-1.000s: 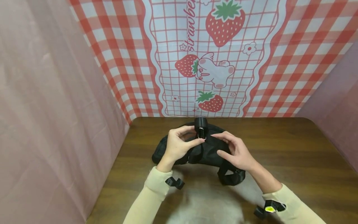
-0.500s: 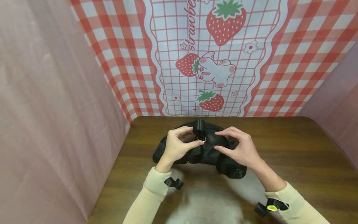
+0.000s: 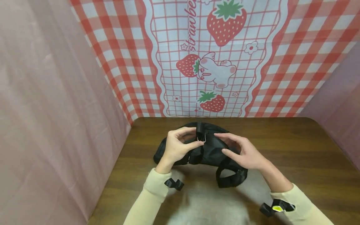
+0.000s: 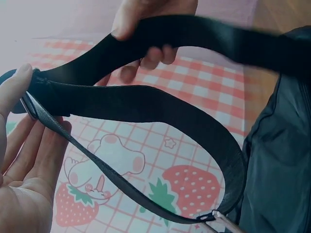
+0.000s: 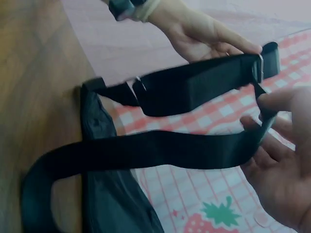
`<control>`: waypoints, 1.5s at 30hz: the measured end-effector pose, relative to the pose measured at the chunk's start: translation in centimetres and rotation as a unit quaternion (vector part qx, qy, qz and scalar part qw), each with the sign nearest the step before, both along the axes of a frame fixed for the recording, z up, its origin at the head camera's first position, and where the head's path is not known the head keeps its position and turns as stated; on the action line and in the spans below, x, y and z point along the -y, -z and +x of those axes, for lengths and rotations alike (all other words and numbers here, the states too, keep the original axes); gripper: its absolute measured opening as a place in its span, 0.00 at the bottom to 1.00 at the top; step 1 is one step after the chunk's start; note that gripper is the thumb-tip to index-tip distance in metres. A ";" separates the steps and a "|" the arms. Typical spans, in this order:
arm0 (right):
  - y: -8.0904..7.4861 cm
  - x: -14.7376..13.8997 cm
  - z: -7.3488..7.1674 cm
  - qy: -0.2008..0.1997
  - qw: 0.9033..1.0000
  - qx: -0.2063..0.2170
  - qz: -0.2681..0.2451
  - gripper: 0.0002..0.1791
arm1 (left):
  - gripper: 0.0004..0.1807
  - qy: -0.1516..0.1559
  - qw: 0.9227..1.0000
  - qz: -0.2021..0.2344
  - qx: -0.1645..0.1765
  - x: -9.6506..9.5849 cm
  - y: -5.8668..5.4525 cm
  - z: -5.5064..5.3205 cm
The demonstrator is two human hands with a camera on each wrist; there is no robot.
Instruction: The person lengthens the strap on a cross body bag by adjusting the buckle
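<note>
A black fabric bag (image 3: 213, 157) with a curved shape lies on the table, its wide black strap (image 4: 126, 103) raised in front of it. At the strap's metal slider buckle (image 5: 261, 68), my left hand (image 3: 177, 147) pinches the webbing between thumb and fingers; a short loop of strap stands up above the buckle. My right hand (image 3: 248, 154) holds another stretch of the strap to the right, thumb on one face and fingers on the other, as both wrist views show. A second metal ring (image 4: 206, 216) joins the strap's lower loop near the bag.
The brown wooden table (image 3: 295, 150) extends under and around the bag. Behind it hangs a red-and-white checked cloth (image 3: 126, 56) with strawberry prints. A pink curtain (image 3: 56, 109) closes off the left side. A small black wrist camera (image 3: 174, 183) sits on each sleeve.
My right hand has shifted a little to the right, and the strap hanging below it has changed shape. The loop above the buckle has turned and looks narrower. My left hand stays nearly in place.
</note>
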State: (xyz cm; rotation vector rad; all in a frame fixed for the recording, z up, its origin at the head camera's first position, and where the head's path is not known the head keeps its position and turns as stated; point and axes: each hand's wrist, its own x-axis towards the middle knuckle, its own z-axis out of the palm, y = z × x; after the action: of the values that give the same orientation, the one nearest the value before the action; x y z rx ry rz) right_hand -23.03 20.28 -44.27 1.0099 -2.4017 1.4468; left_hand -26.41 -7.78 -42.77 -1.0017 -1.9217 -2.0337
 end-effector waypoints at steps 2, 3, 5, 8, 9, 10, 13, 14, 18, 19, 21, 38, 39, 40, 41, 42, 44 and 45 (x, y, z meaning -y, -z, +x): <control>0.1 0.4 -0.1 -0.038 0.999 0.022 -0.014 0.31 | 0.23 0.002 1.000 0.001 -0.004 0.0 0.0 0.0; 0.1 0.6 0.0 -0.043 0.998 0.026 -0.021 0.31 | 0.22 0.002 1.000 0.003 -0.006 -0.1 0.0 0.0; 0.0 1.0 0.0 -0.025 0.999 0.013 -0.030 0.31 | 0.22 0.004 1.000 0.005 -0.009 -0.1 0.0 -0.1; -0.1 1.2 0.1 0.043 0.998 -0.022 -0.034 0.27 | 0.23 0.005 1.000 0.004 -0.009 0.0 0.0 -0.1; -0.2 1.2 0.1 0.062 0.997 -0.028 -0.034 0.27 | 0.23 0.005 1.000 0.004 -0.008 0.1 0.0 -0.1; -0.2 1.1 0.1 0.078 0.996 -0.036 -0.033 0.27 | 0.23 0.005 1.000 0.002 -0.008 0.1 0.0 -0.1; -0.3 0.8 0.1 0.105 0.993 -0.056 -0.022 0.28 | 0.24 0.000 1.000 -0.004 -0.010 0.3 0.0 -0.1; -0.3 0.7 0.1 0.110 0.992 -0.063 -0.019 0.29 | 0.24 -0.001 1.000 -0.005 -0.011 0.4 0.0 -0.1; -0.4 0.1 0.1 0.120 0.989 -0.084 -0.010 0.30 | 0.24 -0.006 1.000 -0.010 -0.014 0.5 0.0 -0.2; -0.4 0.0 0.1 0.120 0.989 -0.086 -0.011 0.30 | 0.23 -0.006 1.000 -0.010 -0.013 0.5 0.1 -0.2; -0.4 -0.3 0.1 0.119 0.989 -0.081 -0.015 0.29 | 0.23 -0.007 1.000 -0.010 -0.012 0.4 0.1 -0.2; -0.7 0.6 -0.2 0.099 0.992 -0.080 0.004 0.30 | 0.23 -0.016 1.000 -0.010 -0.007 -0.2 0.2 0.0; -0.7 0.6 -0.3 0.103 0.991 -0.085 0.006 0.30 | 0.23 -0.016 1.000 -0.010 -0.008 -0.1 0.2 0.0; -0.8 0.5 -0.3 0.106 0.990 -0.090 0.010 0.30 | 0.23 -0.016 1.000 -0.010 -0.007 -0.1 0.2 0.1; -0.8 0.5 -0.2 0.109 0.989 -0.096 0.014 0.30 | 0.23 -0.015 1.000 -0.010 -0.007 0.0 0.2 0.1; -0.9 0.4 -0.2 0.110 0.989 -0.098 0.017 0.30 | 0.23 -0.014 1.000 -0.008 -0.008 0.0 0.2 0.1; -1.0 0.3 -0.2 0.110 0.989 -0.100 0.019 0.30 | 0.23 -0.012 1.000 -0.004 -0.008 0.1 0.3 0.0; -1.1 0.3 -0.1 0.111 0.989 -0.100 0.020 0.30 | 0.23 -0.011 1.000 -0.001 -0.008 0.2 0.3 -0.1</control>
State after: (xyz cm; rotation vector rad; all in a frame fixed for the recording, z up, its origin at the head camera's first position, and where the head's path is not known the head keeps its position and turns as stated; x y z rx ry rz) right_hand -23.17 20.02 -43.22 0.8207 -2.3196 1.1688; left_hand -26.48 -7.94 -43.09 -0.9900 -1.9182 -2.0078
